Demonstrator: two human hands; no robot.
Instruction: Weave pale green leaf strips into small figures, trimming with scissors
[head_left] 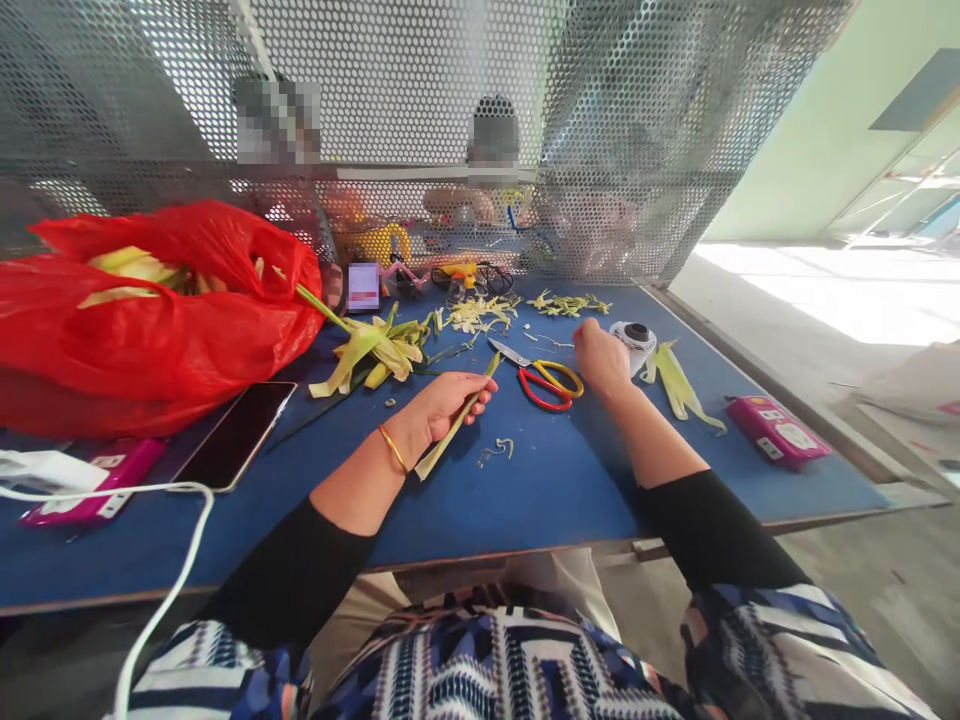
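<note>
My left hand (448, 400) is closed around a long yellow-green leaf strip (456, 428) that lies slanted on the blue table (570, 470). My right hand (600, 358) is closed in a pinch beside a white roll with a black core (634, 338); a thin thread seems to run from its fingers, too fine to be sure. Scissors with red and yellow handles (541, 378) lie between my hands. A heap of yellow-green leaves (379, 352) lies just beyond my left hand.
A red plastic bag (150, 320) full of leaves fills the left. A dark phone (236, 435), pink devices (776, 432) (97, 485) and a white cable (180, 560) lie about. Leaf scraps (566, 302) sit before the perforated metal screen (450, 120), with people behind it.
</note>
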